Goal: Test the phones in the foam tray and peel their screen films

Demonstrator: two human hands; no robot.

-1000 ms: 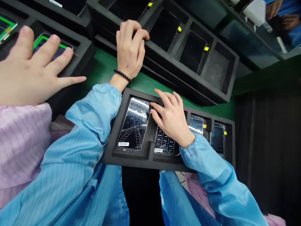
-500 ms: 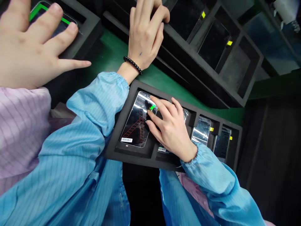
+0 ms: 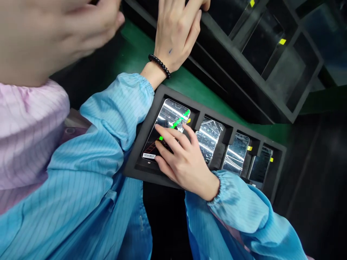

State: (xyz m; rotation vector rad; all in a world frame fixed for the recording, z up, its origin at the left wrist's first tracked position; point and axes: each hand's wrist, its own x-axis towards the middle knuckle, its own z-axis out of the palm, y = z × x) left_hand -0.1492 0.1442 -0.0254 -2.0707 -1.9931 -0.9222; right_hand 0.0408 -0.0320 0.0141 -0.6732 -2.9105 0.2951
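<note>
A phone [image 3: 172, 111] lies face up in the leftmost compartment of a black foam tray [image 3: 164, 181]. Its lit screen shows a red grid and a diagonal run of green squares, with a white barcode label at the lower end. My right hand [image 3: 182, 157] is over that phone, fingers spread and bent, fingertips at the screen. My left hand [image 3: 175, 34], with a black bead bracelet at the wrist, rests by the edge of a second foam tray [image 3: 230, 59]. Its fingers look apart and loosely bent; the frame's top cuts off their ends.
Further right in the near tray lie several more screens, among them a phone [image 3: 210, 137] with yellow tabs nearby. Another person's hand [image 3: 59, 39] and pink striped sleeve [image 3: 29, 133] take up the upper left. A green surface [image 3: 200, 88] runs between the trays.
My right hand has slid left and down across the phone. Green squares now stretch diagonally over more of its screen. The other person's hand has moved right and its fingers have bent.
</note>
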